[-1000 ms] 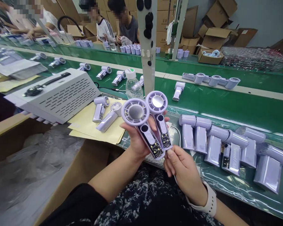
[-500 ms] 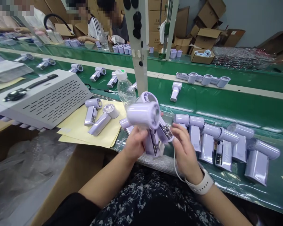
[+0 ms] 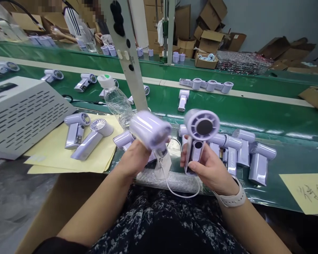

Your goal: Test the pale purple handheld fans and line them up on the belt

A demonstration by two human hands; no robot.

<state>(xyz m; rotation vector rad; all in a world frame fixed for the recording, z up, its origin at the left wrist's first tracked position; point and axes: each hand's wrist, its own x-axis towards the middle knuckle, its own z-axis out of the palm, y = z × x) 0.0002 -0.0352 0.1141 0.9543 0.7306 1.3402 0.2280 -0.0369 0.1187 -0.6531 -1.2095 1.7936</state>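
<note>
My left hand (image 3: 136, 157) is closed round the handle of a purple handheld fan (image 3: 149, 128), its head blurred and tilted to the right. In my right hand (image 3: 209, 167) is a second purple fan (image 3: 202, 125), upright, with its round grille and dark centre facing me. Between the hands, a white cable (image 3: 172, 192) loops down from a small white piece (image 3: 163, 167) over a bubble-wrap roll (image 3: 180, 181). Just beyond my left hand lies another fan (image 3: 123, 139). Several fans (image 3: 259, 167) stand in a row right of my right hand.
Two fans lie on yellow paper (image 3: 103, 155) beside a grey vented box (image 3: 31, 116). A clear bottle (image 3: 116, 100) and a metal post (image 3: 129, 60) stand ahead. More fans lie on the green belt (image 3: 159, 97). People's arms show at the far left; a yellow note (image 3: 307, 192) lies right.
The two fans, close together before, are now apart. My right hand has closed round one and turned its grille towards me; my left hand keeps the other. The view has shifted right.
</note>
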